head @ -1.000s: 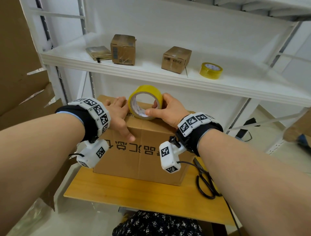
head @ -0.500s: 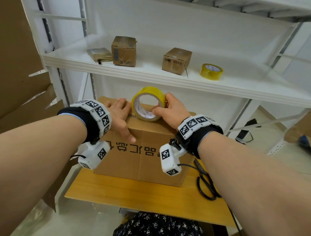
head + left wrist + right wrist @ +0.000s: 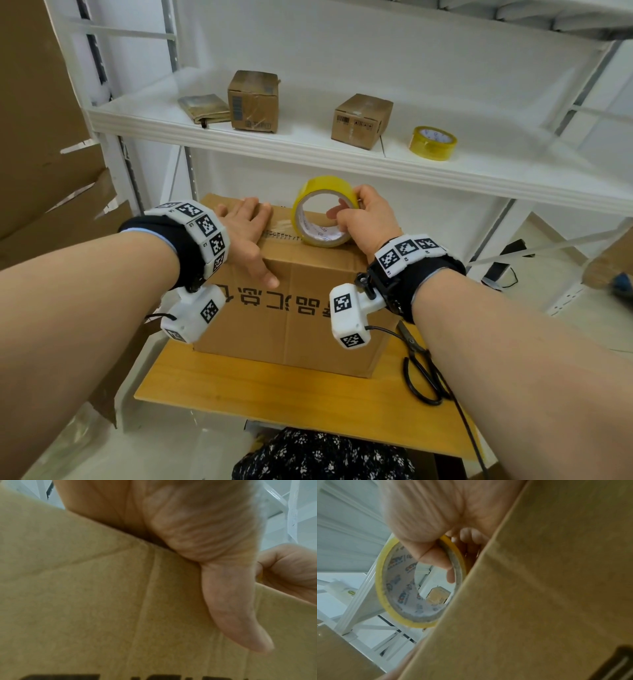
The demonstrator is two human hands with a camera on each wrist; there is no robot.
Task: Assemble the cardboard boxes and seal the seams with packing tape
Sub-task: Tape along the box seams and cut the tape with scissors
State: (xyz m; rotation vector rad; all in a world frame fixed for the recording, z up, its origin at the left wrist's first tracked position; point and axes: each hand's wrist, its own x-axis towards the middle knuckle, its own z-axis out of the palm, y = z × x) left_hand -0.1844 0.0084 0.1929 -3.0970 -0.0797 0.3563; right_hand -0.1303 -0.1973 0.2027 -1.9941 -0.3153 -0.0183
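Note:
A brown cardboard box (image 3: pixel 294 318) with black printed characters stands on the small wooden table (image 3: pixel 274 394). My left hand (image 3: pixel 248 233) lies flat on the box top, its thumb (image 3: pixel 236 608) hanging over the near edge. My right hand (image 3: pixel 363 219) grips a yellow tape roll (image 3: pixel 322 216) standing on edge on the box top, thumb inside the core (image 3: pixel 436 559). A strip of clear tape (image 3: pixel 279 229) runs along the top seam between my left hand and the roll.
Black scissors (image 3: pixel 421 370) lie on the table right of the box. The white shelf (image 3: pixel 342 157) above holds two small boxes (image 3: pixel 253 99) (image 3: pixel 361 120), a flat packet (image 3: pixel 203 108) and a second yellow tape roll (image 3: pixel 433 142). Flattened cardboard (image 3: pixel 41 137) leans at the left.
My right hand has drawn the tape roll rightward along the box top, leaving tape over the seam. The left hand stays flat on the top.

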